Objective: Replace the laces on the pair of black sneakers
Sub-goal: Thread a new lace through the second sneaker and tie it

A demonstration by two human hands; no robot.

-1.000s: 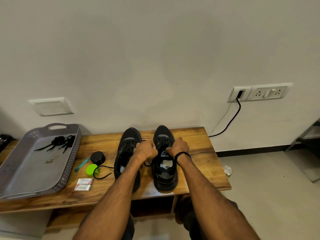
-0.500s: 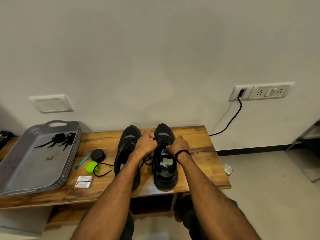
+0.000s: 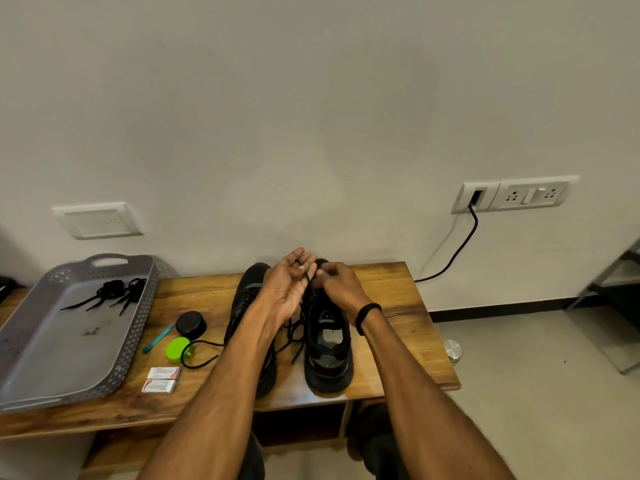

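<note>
We judged removal just begun — the lace [image 3: 307, 279] of the right sneaker [image 3: 327, 344], beneath our fingers, lay across the near-straight left hand [image 3: 289, 289], pinched by the curled right hand [image 3: 337, 285] — spare laces [image 3: 114, 292] unfitted.

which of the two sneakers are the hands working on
The sneaker on the person's right, nearer the wall socket: left hand and right hand meet above it, holding its lace. The other sneaker sits behind the left forearm.
</note>
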